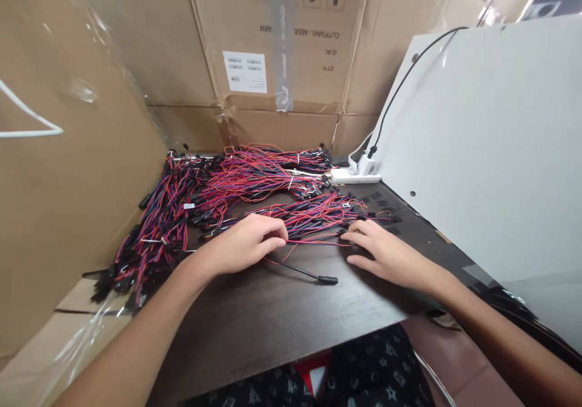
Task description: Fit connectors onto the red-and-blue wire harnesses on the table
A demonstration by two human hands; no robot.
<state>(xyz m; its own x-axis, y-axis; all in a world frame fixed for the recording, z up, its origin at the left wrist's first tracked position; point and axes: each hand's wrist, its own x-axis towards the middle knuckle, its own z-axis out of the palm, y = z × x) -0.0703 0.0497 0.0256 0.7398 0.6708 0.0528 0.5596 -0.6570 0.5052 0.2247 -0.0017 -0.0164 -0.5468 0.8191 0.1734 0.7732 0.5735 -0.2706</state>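
Note:
My left hand (pixel 248 243) is closed, thumb against fingers, round a thin red and black wire harness (pixel 313 242). From beneath that hand a black lead with a barrel connector (pixel 328 280) runs out over the dark table. My right hand (pixel 384 252) lies low over the table at the far end of the red wires, thumb apart from the fingers. Its fingertips are beside the small black plugs there; whether they touch one I cannot make out. Just behind both hands lies a loose row of red, purple and black wire harnesses (pixel 313 211).
Tied bundles of similar harnesses (pixel 259 173) lie at the back, and a heap (pixel 159 225) covers the left side. A white power strip (pixel 354 176) with plugs sits at back right. Cardboard (pixel 282 43) stands behind and left; a white panel (pixel 482 152) rises on the right.

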